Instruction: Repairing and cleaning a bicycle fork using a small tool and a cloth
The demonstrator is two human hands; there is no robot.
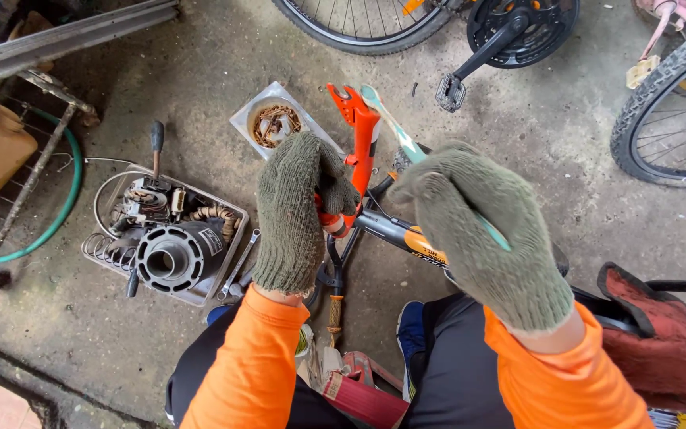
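Note:
Both my hands wear grey-green knitted gloves under orange sleeves. My left hand (pixel 295 210) is closed around the orange fork leg (pixel 364 135) of a small bicycle held over the concrete floor. My right hand (pixel 482 230) grips a long flat teal-handled tool (pixel 395 127) that angles up to the fork's top. The black and orange bicycle frame tube (pixel 395 233) runs between my hands and passes under my right hand.
A tray (pixel 224 208) of parts with a black round housing (pixel 172 258), springs and a wrench lies at left. A small square dish (pixel 241 121) of rusty bits sits behind it. Bicycle wheels (pixel 664 119), a pedal (pixel 449 93), a green hose (pixel 69 195) and a red seat (pixel 664 338) surround me.

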